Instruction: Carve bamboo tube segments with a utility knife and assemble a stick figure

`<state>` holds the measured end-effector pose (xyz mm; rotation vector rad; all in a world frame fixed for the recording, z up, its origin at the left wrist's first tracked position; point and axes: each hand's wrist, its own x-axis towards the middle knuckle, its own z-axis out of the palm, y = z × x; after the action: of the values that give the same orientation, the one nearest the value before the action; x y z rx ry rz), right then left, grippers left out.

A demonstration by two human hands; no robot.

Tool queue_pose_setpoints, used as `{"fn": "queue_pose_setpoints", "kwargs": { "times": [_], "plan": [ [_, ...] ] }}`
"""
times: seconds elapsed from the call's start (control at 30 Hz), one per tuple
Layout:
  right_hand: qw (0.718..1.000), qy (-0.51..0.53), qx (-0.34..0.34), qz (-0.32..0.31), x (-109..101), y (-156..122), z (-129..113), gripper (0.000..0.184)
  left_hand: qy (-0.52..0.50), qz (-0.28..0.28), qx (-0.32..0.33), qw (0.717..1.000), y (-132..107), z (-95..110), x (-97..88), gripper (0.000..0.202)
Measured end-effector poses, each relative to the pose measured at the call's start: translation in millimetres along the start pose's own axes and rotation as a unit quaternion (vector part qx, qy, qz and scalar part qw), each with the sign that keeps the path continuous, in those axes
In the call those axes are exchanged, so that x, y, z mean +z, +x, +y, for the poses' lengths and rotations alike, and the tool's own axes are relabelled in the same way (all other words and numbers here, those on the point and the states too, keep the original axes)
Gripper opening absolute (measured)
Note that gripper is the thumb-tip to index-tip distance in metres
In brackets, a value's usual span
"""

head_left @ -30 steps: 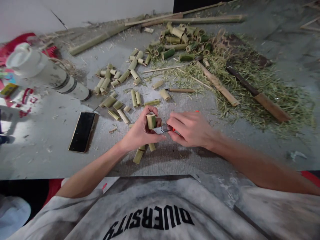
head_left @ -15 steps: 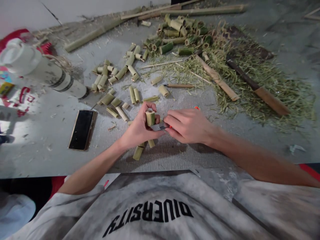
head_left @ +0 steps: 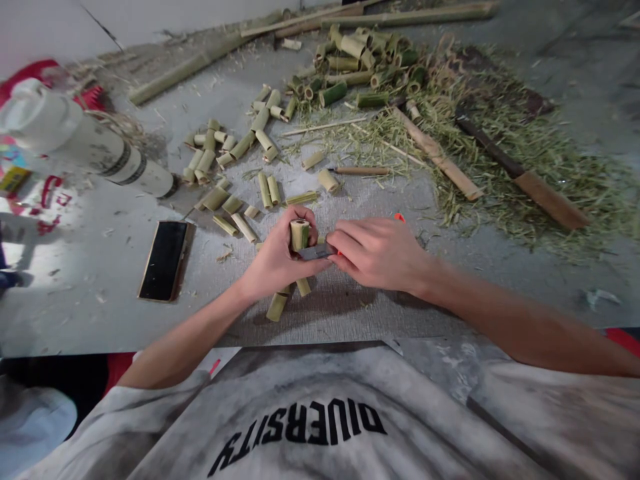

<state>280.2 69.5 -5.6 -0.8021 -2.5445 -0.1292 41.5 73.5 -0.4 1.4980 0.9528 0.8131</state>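
My left hand (head_left: pixel 280 257) is closed around a short bamboo piece (head_left: pixel 300 235), which stands upright with its hollow end facing up. A utility knife (head_left: pixel 317 251) is in my right hand (head_left: pixel 375 253); its grey blade lies against the lower side of the bamboo, near my left thumb. An orange end (head_left: pixel 399 217) of the knife shows beyond my right knuckles, while most of its handle is hidden in the fist. Below my left hand, a few cut bamboo pieces (head_left: pixel 277 305) lie on the table.
Several bamboo pieces (head_left: pixel 243 145) lie scattered ahead, with a pile of thicker tubes (head_left: pixel 350 60) behind. A slim wooden-handled tool (head_left: pixel 363 171) lies beyond my hands. To the right, a large knife (head_left: pixel 550 199) rests on green shavings (head_left: pixel 590 173). A phone (head_left: pixel 164 260) and white bottle (head_left: pixel 95 143) are left.
The knife blade has turned slightly, its flat side showing more. Both hands stay nearly in place, still gripping the bamboo piece and the knife.
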Motion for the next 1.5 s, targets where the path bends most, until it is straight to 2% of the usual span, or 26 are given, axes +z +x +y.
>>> {"fn": "queue_pose_setpoints", "kwargs": {
  "times": [0.17,0.33,0.57,0.7,0.83,1.03,1.37,1.5],
  "plan": [
    [1.000,-0.016,0.014,-0.005,0,0,-3,0.032,0.026,-0.003,0.011,1.000,2,0,-3.3,0.053],
    [0.999,-0.035,0.020,0.002,0,0,-6,0.032,0.001,-0.002,-0.005,1.000,4,1,-3.1,0.060],
    [0.998,-0.038,0.045,0.006,-1,0,-6,0.032,-0.013,0.035,-0.031,0.999,1,1,3.8,0.053],
    [0.998,-0.031,0.052,-0.002,-2,1,-6,0.031,-0.028,0.028,-0.015,0.999,-2,-2,2.7,0.047],
    [0.998,-0.025,0.051,0.009,-1,1,-5,0.031,-0.045,0.014,-0.008,0.999,-2,-1,0.3,0.051],
    [0.998,-0.008,0.055,-0.035,2,0,-2,0.029,-0.011,0.000,-0.026,1.000,0,-1,-3.1,0.050],
    [0.998,-0.035,0.055,-0.019,2,0,-5,0.033,0.007,-0.018,0.016,1.000,2,-9,-5.4,0.040],
    [0.997,-0.062,0.049,0.003,5,0,-6,0.032,-0.017,-0.011,0.000,1.000,2,-11,-4.2,0.041]
  ]
}}
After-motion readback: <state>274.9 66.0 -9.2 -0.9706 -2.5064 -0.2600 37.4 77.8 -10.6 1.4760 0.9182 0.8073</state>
